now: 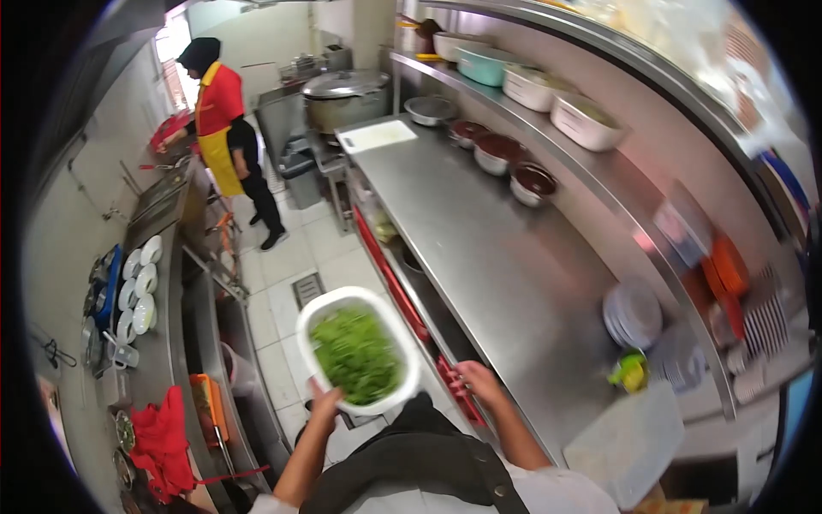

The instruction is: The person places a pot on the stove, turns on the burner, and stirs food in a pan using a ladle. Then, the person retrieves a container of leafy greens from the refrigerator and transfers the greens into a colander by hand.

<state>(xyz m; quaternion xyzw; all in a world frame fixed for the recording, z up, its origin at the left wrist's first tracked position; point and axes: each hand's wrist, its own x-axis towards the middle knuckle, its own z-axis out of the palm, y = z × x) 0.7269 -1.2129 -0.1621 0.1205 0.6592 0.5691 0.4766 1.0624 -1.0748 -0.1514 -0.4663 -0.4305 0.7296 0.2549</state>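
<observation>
A white oval tub (pixel 407 330) filled with chopped green leaves (pixel 355 353) is held out in front of my body, above the tiled floor. My left hand (pixel 325 404) grips its near left rim, closed around the edge. My right hand (pixel 479 382) is apart from the tub, over the near edge of the steel worktable (pixel 479 265). Its fingers are partly spread and nothing shows in them. Just below that hand is a red slatted item (pixel 455 385) on the under-shelf.
Metal bowls of dark red sauce (pixel 499 152) and a white cutting board (pixel 377 135) stand on the worktable. Stacked plates (pixel 632 313) are at its right. On the left counter are white bowls (pixel 144 281) and a red cloth (pixel 161 441). A person in a yellow apron (pixel 221 163) stands farther back.
</observation>
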